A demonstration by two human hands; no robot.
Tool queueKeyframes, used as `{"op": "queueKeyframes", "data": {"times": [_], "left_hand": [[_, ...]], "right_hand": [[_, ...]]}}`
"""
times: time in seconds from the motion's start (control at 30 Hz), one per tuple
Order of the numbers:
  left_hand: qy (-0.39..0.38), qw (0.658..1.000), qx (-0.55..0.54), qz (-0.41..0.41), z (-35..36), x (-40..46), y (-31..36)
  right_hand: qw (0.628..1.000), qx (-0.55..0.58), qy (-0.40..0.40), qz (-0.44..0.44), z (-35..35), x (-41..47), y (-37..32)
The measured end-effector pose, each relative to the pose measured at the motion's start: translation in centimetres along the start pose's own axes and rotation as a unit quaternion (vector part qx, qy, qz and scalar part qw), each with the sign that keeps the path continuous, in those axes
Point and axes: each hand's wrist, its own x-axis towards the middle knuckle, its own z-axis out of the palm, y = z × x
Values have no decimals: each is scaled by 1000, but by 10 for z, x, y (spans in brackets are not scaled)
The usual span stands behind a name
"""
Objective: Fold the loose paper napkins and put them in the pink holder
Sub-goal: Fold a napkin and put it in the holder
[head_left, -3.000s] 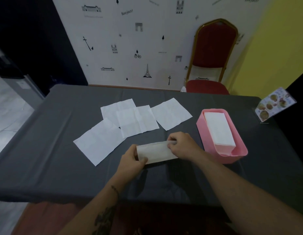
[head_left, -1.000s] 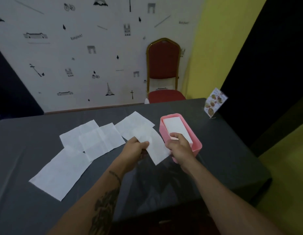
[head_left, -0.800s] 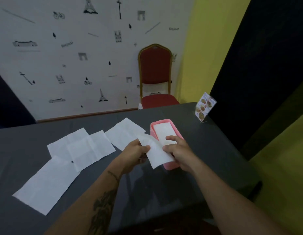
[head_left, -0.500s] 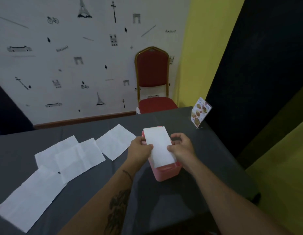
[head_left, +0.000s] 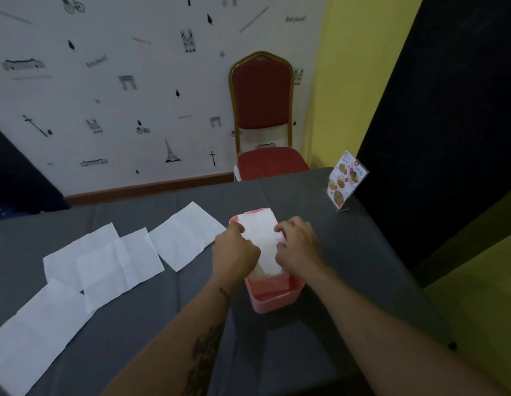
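Four loose napkins [head_left: 188,235], one pink holder [head_left: 277,301], one chair [head_left: 263,110], one menu card [head_left: 345,178].

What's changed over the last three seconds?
The folded napkin left the table and now lies in the pink holder, with the left hand and right hand pressing its sides. The four loose napkins stayed unfolded on the table.

A white wall [head_left: 128,90] printed with small black Paris motifs fills the upper left of the frame, with a brown skirting board [head_left: 151,188] at its foot. A red padded chair [head_left: 263,115] with a gold frame stands at upper centre. Right of it a yellow wall [head_left: 360,67] meets a black panel [head_left: 454,110]. A dark grey tablecloth [head_left: 348,252] covers the table below; the light is dim.
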Motion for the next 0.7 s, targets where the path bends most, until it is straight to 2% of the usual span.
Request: {"op": "queueKeyframes", "data": {"times": [0.13, 0.23, 0.5, 0.6, 0.7], "left_hand": [[2, 996, 79, 41, 1, 0, -5], [-18, 990, 118, 70, -1, -4, -11], [-37, 949, 256, 179, 0, -20, -23], [-49, 945, 266, 185, 0, -24, -23], [-43, 953, 238, 180, -3, -27, -22]], "right_hand": [[982, -140, -22, -128, 3, -4, 6], [961, -215, -48, -168, 5, -9, 11], [955, -218, -87, -181, -3, -18, 14], [955, -214, -98, -181, -9, -17, 14], [970, -166, -86, -153, -12, -19, 13]]}}
